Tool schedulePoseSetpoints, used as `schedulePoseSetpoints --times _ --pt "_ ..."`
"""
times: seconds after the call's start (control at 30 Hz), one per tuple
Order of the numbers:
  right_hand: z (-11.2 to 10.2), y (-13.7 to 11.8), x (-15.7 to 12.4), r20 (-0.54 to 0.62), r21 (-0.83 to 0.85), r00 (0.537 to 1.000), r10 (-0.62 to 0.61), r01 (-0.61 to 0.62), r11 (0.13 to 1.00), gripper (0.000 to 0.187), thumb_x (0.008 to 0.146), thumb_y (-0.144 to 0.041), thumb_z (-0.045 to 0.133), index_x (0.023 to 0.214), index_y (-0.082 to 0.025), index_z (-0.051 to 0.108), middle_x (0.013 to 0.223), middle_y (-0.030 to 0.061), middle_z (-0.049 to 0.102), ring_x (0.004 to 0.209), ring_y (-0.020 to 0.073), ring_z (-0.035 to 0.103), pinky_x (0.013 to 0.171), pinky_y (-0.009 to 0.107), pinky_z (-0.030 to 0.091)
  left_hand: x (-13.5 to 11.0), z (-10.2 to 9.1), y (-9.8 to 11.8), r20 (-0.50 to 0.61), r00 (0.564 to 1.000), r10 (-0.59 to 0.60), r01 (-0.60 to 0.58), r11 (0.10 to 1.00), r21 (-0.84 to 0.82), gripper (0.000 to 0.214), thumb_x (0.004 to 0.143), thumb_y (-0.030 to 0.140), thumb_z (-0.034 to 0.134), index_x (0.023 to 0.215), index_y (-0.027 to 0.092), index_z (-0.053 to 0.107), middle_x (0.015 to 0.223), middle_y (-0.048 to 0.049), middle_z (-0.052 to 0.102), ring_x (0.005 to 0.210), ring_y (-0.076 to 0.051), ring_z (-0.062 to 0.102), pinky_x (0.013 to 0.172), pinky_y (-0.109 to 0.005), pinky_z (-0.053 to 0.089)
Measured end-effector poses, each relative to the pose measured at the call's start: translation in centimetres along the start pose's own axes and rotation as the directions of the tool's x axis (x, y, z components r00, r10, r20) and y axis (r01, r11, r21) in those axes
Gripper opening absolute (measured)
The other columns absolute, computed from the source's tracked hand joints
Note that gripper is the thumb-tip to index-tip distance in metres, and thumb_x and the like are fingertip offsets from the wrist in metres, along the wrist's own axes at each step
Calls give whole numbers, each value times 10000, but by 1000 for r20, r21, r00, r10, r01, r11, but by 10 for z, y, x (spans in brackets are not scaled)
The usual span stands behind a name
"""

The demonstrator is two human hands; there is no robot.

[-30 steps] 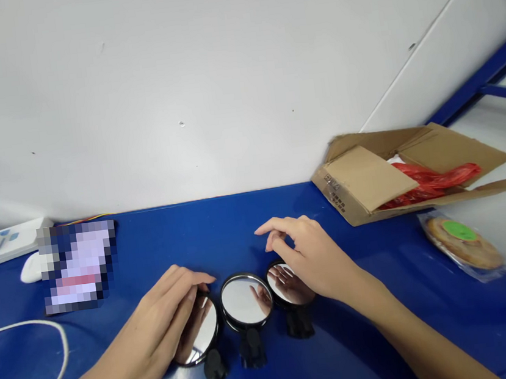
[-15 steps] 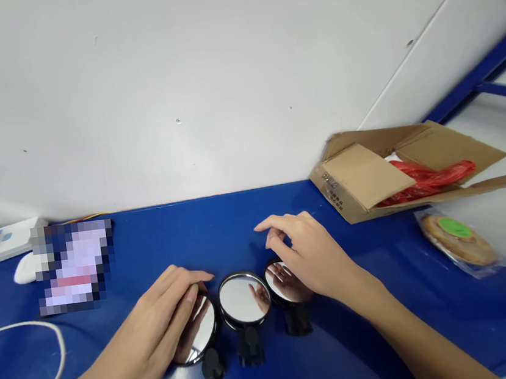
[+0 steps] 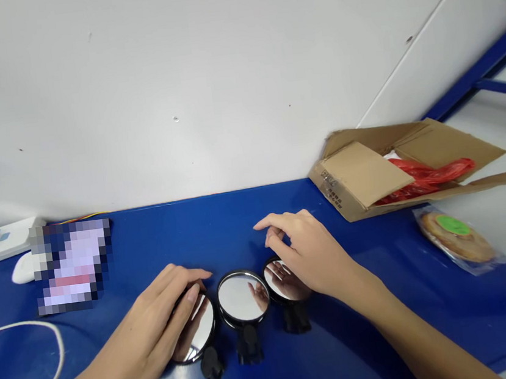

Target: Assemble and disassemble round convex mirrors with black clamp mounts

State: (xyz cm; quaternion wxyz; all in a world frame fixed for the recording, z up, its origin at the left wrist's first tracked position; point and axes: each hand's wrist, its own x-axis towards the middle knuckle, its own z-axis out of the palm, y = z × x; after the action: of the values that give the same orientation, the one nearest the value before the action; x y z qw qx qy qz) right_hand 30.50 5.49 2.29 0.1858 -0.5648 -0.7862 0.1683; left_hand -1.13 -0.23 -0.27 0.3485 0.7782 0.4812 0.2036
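Observation:
Three round black-rimmed mirrors with black clamp mounts lie in a row on the blue table. My left hand (image 3: 167, 317) rests over the upper left part of the left mirror (image 3: 199, 331), fingers stretched out and holding nothing. Between my hands is the middle mirror (image 3: 243, 298), its clamp towards me. Above the right mirror (image 3: 282, 278) is my right hand (image 3: 306, 247), index finger extended and the other fingers loosely bent, with nothing in it. Whether this hand touches the mirror I cannot tell. Both hands hide parts of the outer mirrors.
An open cardboard box (image 3: 362, 173) with a red plastic bag (image 3: 435, 173) stands at the back right. Near it lies a wrapped round item with a green label (image 3: 453, 225). A blurred-out phone-like device (image 3: 75, 260), white mouse (image 3: 25, 268) and white cable (image 3: 56, 355) are at left.

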Motion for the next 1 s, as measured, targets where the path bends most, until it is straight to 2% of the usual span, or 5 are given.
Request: schedulePoseSetpoints --times 0.53,0.77,1.0 --pt "0 0 0 -15 -12 1000 -24 24 1000 341 1096 -167 483 1189 -247 801 951 10 841 913 250 750 944 423 443 1 0 2 49 998 -35 35 999 -5 375 1283 481 396 1542 386 651 1345 -28 751 1242 -248 725 1092 -366 573" --pt "0 0 0 -17 -20 1000 -18 18 1000 342 1106 -173 480 1187 -244 804 952 18 841 893 250 744 953 430 445 0 0 -1 47 999 -25 25 1000 3 365 1282 491 403 1549 412 639 1345 -10 742 1253 -241 716 1099 -359 572" --pt "-3 2 0 -10 -13 1000 -16 16 1000 328 1108 -188 497 1200 -250 806 922 3 826 885 246 733 949 424 440 -1 -1 -1 46 999 -25 24 1000 10 366 1282 485 406 1539 390 649 1340 -23 746 1243 -249 721 1098 -372 573"
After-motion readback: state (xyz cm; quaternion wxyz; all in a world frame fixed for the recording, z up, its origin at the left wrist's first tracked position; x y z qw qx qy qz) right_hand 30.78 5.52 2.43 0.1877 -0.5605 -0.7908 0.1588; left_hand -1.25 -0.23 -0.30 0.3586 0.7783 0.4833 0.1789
